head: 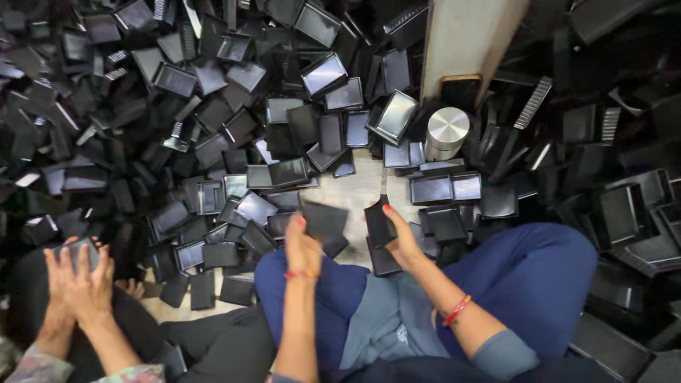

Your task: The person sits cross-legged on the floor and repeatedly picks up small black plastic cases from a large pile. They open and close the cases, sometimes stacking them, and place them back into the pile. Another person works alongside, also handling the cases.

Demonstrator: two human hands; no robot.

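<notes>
I sit cross-legged in blue trousers on a floor covered with black plastic box parts. My left hand (303, 248) grips a flat black box piece (323, 220) by its near edge, held just above my left knee. My right hand (399, 237) holds another black box piece (377, 225) upright, a short gap to the right of the first. The two pieces are apart, not touching. A red thread band is on my left wrist and red bangles on my right forearm.
A huge heap of shallow black trays (213, 128) fills the floor ahead and to both sides. A round silver metal container (446, 132) stands by a pale post (464, 39). At the left another person's hands (79, 278) clasp a dark piece.
</notes>
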